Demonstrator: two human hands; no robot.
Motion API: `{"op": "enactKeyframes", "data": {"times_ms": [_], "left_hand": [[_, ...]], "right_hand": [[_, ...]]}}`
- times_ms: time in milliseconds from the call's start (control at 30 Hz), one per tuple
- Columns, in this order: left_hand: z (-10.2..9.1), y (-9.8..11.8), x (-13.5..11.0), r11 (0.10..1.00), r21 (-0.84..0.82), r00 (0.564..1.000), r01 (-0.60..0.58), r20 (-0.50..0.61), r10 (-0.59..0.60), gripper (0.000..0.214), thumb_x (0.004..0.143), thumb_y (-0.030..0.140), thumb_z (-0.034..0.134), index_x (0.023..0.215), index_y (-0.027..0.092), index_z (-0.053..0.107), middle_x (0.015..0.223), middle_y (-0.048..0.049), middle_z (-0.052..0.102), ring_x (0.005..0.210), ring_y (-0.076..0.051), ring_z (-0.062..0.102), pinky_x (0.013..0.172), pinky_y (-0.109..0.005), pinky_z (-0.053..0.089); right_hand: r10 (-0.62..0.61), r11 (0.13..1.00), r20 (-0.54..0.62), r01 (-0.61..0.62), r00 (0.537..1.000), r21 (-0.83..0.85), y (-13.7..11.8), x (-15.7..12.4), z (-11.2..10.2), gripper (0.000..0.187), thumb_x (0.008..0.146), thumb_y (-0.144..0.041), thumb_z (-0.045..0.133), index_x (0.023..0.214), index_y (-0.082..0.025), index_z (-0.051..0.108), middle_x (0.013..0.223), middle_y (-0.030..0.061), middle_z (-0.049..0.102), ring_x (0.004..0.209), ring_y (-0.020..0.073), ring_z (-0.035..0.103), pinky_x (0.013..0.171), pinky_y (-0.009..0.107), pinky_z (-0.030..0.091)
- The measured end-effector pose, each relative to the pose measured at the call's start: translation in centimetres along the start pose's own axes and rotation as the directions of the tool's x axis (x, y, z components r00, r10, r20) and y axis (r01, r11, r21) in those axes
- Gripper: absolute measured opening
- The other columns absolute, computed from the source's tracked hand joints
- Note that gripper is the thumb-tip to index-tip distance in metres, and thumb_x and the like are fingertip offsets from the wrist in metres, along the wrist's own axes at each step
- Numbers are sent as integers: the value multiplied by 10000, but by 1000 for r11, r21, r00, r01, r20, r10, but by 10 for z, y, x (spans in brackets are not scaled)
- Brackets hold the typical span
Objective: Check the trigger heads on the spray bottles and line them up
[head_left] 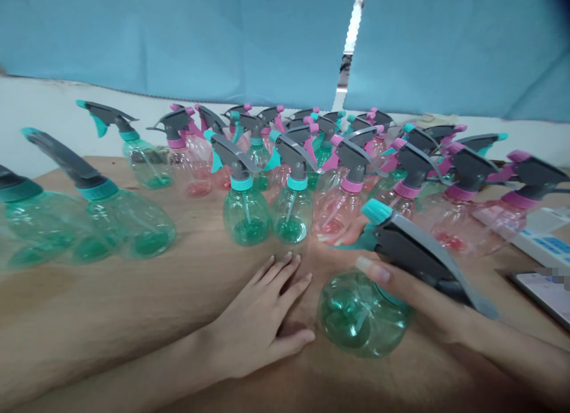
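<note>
My right hand point(401, 282) is closed around the neck of a green spray bottle point(356, 318) with a grey and turquoise trigger head. That bottle leans, its base toward the left; whether it touches the table I cannot tell. Flat on the wooden table point(196, 294) lies my left hand point(262, 309), fingers stretched out and holding nothing. Just beyond its fingertips two green spray bottles point(247, 217) stand upright side by side. A pink spray bottle point(338, 208) stands to the right of them, behind the held one.
Several green and pink spray bottles point(191, 164) stand in rows at the back. More green bottles point(133, 223) are at the left. A phone point(543, 294) lies at the right edge, near a white and blue object point(541, 241). Behind hangs a blue curtain point(187, 45).
</note>
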State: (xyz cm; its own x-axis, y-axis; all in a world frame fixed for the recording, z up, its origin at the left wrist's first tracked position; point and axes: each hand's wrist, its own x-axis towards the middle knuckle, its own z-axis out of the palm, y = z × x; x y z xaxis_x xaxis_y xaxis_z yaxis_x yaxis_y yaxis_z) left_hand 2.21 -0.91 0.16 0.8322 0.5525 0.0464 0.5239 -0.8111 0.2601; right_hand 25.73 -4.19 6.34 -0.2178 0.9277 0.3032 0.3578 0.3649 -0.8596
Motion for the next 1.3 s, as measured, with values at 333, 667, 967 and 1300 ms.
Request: {"op": "enactKeyframes", "data": {"times_ms": [333, 667, 967, 1300], "left_hand": [[0, 0, -1, 1000, 14, 1000, 12, -24, -12, 622, 958, 520, 467, 1434, 124, 403, 1538, -155, 272, 1411, -321, 239, 1126, -507, 226], [2, 0, 0, 999, 30, 999, 11, -41, -10, 593, 966, 500, 464, 1429, 133, 412, 1534, -147, 288, 1405, -314, 256, 1119, -505, 247], [2, 0, 0, 1000, 11, 999, 21, -44, -20, 579, 961, 497, 474, 1423, 151, 420, 1533, -140, 293, 1405, -312, 259, 1121, -504, 241], [2, 0, 0, 1000, 16, 999, 16, -38, -15, 593, 963, 504, 465, 1425, 136, 416, 1530, -154, 294, 1408, -310, 251, 1121, -504, 240]], "right_hand": [[112, 985, 97, -123, 989, 118, 24, -13, -4, 257, 933, -303, 518, 1133, -333, 676, 1062, 4, 730, 1066, 223, 666, 878, 341, 574], [85, 980, 9, -85, 996, 182, 16, -5, 1, 156, 918, -294, 564, 1032, -300, 671, 1071, -12, 689, 1053, 163, 642, 903, 272, 535], [88, 986, 56, -95, 995, 139, 4, -6, -2, 171, 917, -283, 562, 1046, -326, 666, 989, -16, 721, 1009, 176, 665, 889, 305, 552], [105, 983, 42, -110, 994, 147, -2, -2, 1, 159, 909, -365, 554, 1007, -289, 654, 994, 9, 704, 1012, 185, 656, 896, 303, 539]]}}
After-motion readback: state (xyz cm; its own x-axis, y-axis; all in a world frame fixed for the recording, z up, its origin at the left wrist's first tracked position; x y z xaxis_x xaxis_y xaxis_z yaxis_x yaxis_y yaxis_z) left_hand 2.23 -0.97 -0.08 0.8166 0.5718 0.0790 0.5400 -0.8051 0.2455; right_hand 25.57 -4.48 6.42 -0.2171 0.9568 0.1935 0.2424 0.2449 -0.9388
